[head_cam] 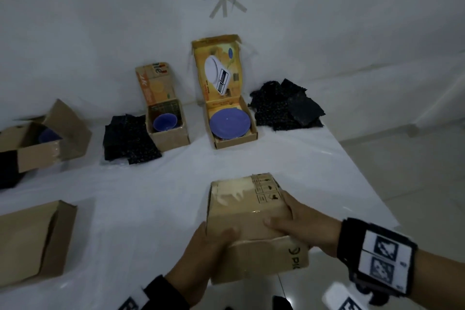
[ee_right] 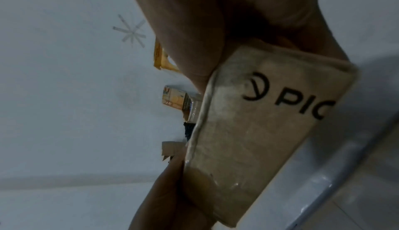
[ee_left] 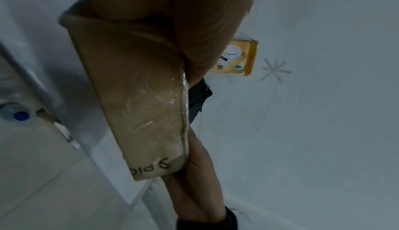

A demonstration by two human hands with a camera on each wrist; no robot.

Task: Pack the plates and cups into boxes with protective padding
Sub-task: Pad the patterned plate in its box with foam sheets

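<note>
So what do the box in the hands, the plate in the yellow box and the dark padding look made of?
Box: brown matte cardboard with glossy clear tape, judging by the shine. Plate: smooth purple-blue with highlights, glazed ceramic or plastic; unclear which. Padding: dark speckled sheets with ragged edges, probably fabric or foam.

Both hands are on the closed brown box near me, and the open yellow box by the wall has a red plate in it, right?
Not quite: the plate in the yellow box is blue-purple, not red, as the head view shows. Both hands, left and right, do hold the closed brown box.
</note>
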